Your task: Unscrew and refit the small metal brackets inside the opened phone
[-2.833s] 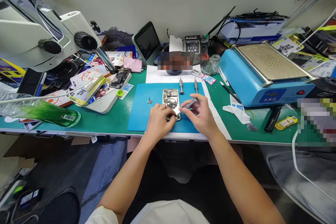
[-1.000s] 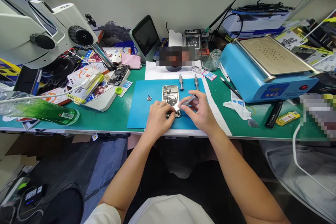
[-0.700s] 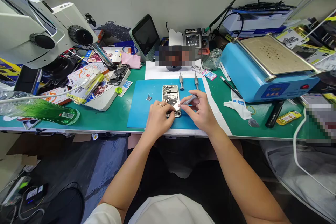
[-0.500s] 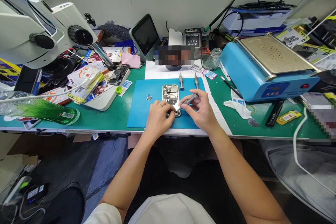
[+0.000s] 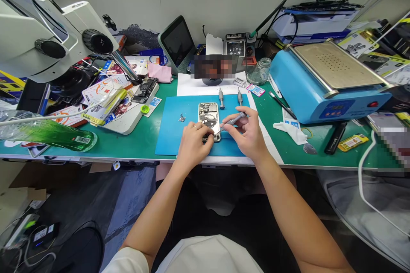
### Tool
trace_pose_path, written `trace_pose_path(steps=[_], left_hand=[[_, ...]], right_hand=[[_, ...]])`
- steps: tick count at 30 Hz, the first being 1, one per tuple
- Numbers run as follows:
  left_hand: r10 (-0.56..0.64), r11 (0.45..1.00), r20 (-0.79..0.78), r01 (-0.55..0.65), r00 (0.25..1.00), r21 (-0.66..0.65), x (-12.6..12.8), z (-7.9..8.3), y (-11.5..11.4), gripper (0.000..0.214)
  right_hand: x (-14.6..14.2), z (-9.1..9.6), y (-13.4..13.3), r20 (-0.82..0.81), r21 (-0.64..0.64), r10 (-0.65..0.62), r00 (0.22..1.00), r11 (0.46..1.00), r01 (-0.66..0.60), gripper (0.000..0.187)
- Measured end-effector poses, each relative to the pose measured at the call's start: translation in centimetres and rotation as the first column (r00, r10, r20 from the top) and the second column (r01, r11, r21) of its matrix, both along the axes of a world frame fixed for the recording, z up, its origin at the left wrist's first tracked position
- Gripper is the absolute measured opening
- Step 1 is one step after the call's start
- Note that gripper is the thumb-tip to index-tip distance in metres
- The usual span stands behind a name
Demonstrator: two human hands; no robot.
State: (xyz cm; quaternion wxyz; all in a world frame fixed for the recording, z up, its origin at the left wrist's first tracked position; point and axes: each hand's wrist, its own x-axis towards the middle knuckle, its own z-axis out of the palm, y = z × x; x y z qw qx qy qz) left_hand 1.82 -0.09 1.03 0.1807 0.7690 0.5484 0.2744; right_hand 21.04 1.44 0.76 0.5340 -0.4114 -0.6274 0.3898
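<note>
An opened smartphone [image 5: 209,113] lies on the blue mat [image 5: 171,136], its inner parts bare. My left hand [image 5: 196,141] is curled over the phone's lower left, thumb and fingers closed at its edge and hiding that part. Between the fingertips of my right hand [image 5: 248,133] is a grey screwdriver [image 5: 236,119], slanted down toward the phone's right side; the fingers hide its tip. Two more screwdrivers, one on the left [image 5: 221,99] and one on the right [image 5: 240,97], lie past the phone. A small metal part [image 5: 182,117] rests left of the phone.
At left stand a microscope [image 5: 73,30], stacked boxes and a green bottle [image 5: 64,134]. A blue heating plate machine [image 5: 329,81] fills the right. Behind the mat are a glass jar [image 5: 259,72], a soldering station [image 5: 235,47] and a small screen [image 5: 177,42].
My right hand has shifted slightly, and the screwdriver in it now sits a little further right and higher, more slanted. My left hand stays on the phone.
</note>
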Motion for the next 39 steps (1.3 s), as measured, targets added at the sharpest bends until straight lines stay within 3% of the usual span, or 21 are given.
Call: trace_pose_path(steps=[7, 19, 39], left_hand=[[-0.029, 0.999, 0.057, 0.027, 0.998, 0.04, -0.23, -0.21, -0.18, 0.015], [-0.028, 0.997, 0.009, 0.027, 1.0, 0.067, -0.15, -0.33, -0.41, 0.013], [-0.029, 0.997, -0.034, 0.032, 0.999, 0.068, 0.07, -0.23, -0.39, 0.009]], right_hand=[[0.05, -0.04, 0.15, -0.032, -0.004, 0.0, 0.999, 1.0, -0.001, 0.047], [0.04, -0.01, 0.0, 0.058, 0.009, 0.068, 0.996, 0.998, -0.068, 0.044], [0.06, -0.27, 0.08, 0.062, 0.021, 0.034, 0.998, 0.999, -0.035, 0.044]])
